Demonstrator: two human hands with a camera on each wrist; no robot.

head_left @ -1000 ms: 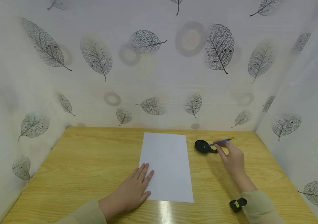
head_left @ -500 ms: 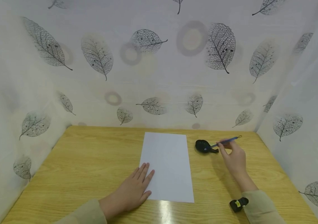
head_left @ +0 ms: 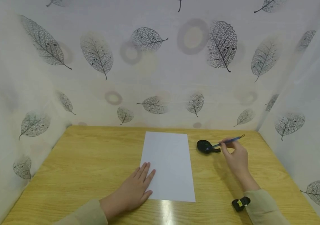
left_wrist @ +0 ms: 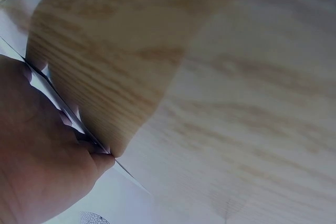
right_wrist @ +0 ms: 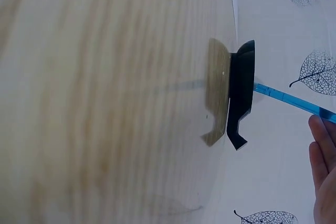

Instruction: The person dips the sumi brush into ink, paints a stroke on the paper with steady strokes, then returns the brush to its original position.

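Observation:
My left hand (head_left: 134, 190) lies flat with its fingers spread on the lower left edge of a white sheet of paper (head_left: 171, 165). In the left wrist view the hand (left_wrist: 47, 156) appears side-on against the paper's edge. My right hand (head_left: 237, 157) pinches a slim blue writing brush (head_left: 235, 138) with a hanging loop at its end. The brush slants down leftward into a black, short-handled ink dish (head_left: 204, 145), right of the paper. In the right wrist view the blue shaft (right_wrist: 286, 98) runs into the dish (right_wrist: 242, 77); its rim hides the brush tip.
A wooden-patterned, glossy table (head_left: 92, 162) bears everything. A black strap-like device (head_left: 240, 203) sits by the right sleeve. Pale leaf-printed sheeting (head_left: 160, 81) encloses the back and both sides.
My right hand and the brush have shifted slightly right, with the brush tip still inside the dish. The left hand has stayed on the paper.

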